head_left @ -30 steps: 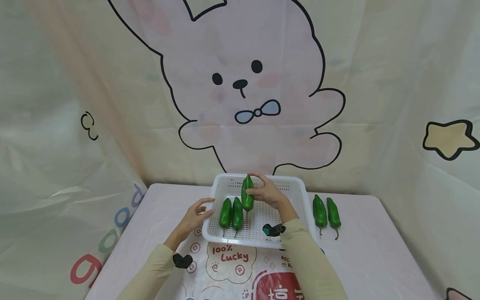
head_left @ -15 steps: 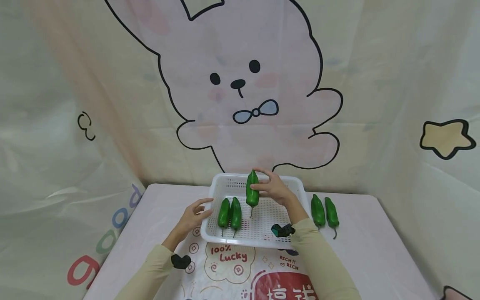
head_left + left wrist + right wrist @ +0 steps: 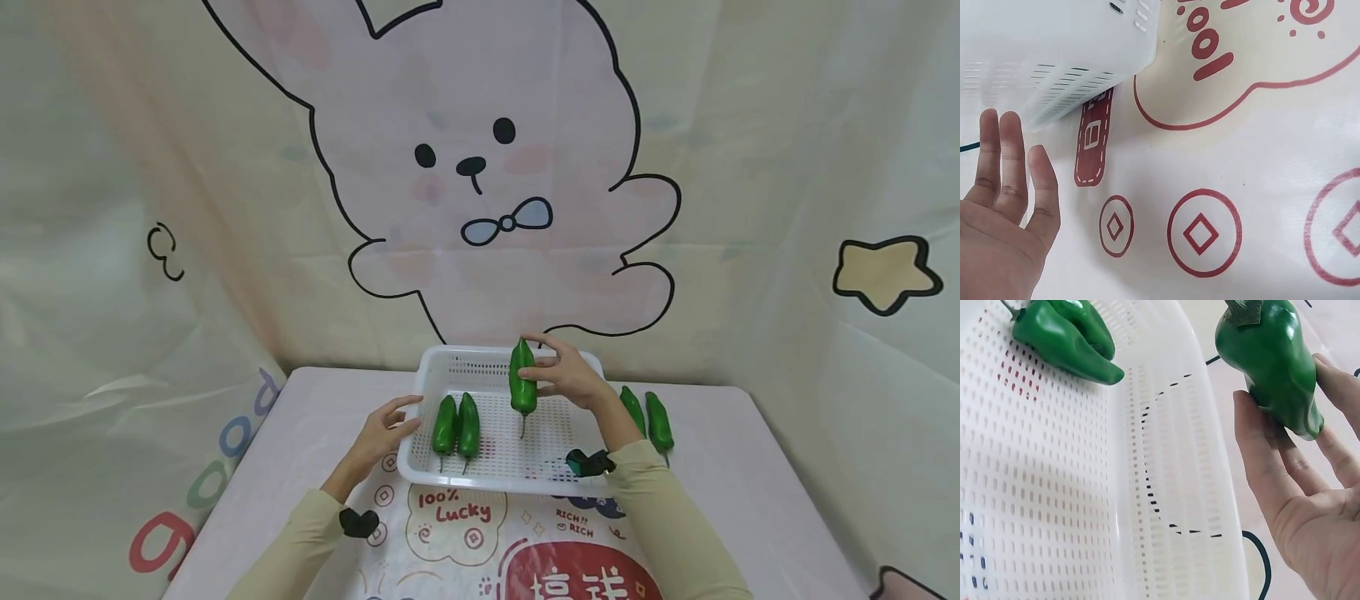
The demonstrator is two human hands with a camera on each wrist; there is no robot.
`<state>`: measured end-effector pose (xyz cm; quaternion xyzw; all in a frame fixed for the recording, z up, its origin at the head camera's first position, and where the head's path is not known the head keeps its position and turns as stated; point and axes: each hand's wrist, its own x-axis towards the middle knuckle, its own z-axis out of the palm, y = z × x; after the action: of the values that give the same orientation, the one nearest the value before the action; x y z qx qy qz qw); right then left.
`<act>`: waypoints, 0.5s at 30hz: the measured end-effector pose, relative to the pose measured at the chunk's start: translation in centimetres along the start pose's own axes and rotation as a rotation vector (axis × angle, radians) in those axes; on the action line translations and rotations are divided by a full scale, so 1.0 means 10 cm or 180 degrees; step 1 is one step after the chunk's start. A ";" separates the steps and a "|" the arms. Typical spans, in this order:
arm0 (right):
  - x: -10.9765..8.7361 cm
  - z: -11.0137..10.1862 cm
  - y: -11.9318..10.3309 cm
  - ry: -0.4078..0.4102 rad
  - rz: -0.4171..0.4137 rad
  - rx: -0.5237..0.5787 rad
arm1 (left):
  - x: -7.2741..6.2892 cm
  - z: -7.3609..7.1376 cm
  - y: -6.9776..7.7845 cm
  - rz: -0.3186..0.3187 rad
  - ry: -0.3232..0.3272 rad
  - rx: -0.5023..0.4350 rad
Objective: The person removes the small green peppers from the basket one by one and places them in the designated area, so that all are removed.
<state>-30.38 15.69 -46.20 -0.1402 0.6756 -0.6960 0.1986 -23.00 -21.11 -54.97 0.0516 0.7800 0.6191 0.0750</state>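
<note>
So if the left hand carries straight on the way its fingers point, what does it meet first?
The side wall of the white basket, right ahead of the left hand; its fingertips may already touch it, depth is unclear.

A curtained booth, by the cartoon-print sheets [image 3: 570, 125] around a white table [image 3: 742, 483].

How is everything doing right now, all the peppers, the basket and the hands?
White basket: upright, uncovered
Left inside pepper: lying down, stem on
Right inside pepper: lying down, stem on
Held pepper: lifted, stem on
Left outside pepper: on the table, partly hidden
Right outside pepper: on the table, partly hidden
Left hand: fingers at the basket's side
Right hand: holding a pepper
</note>
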 end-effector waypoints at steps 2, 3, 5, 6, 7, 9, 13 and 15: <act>-0.03 -0.03 -0.01 -0.0015 -0.0009 -0.0021 | 0.00 0.00 -0.01 0.0009 0.0002 -0.0013; -0.04 -0.05 -0.02 -0.0012 -0.0004 -0.0021 | 0.00 0.00 -0.01 0.0009 0.0003 -0.0018; -0.08 -0.08 -0.02 0.0003 -0.0001 -0.0056 | 0.01 0.00 -0.02 0.0009 0.0012 -0.0017; -0.09 -0.10 -0.03 0.0008 -0.0003 -0.0082 | 0.01 0.00 -0.02 0.0016 0.0011 -0.0018; -0.11 -0.12 -0.03 0.0018 -0.0004 -0.0116 | 0.02 0.00 -0.03 0.0019 0.0008 -0.0017; -0.14 -0.16 -0.03 0.0057 0.0006 -0.0151 | 0.02 0.00 -0.03 0.0016 0.0003 -0.0010; -0.22 -0.25 -0.04 0.0135 -0.0017 -0.0181 | 0.02 0.00 -0.03 -0.0002 0.0000 -0.0010; -0.27 -0.29 -0.05 0.0169 -0.0048 -0.0177 | 0.02 0.00 -0.02 0.0000 0.0006 0.0001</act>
<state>-29.39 19.49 -45.62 -0.1322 0.6987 -0.6819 0.1714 -23.19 -21.09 -55.20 0.0510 0.7802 0.6190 0.0743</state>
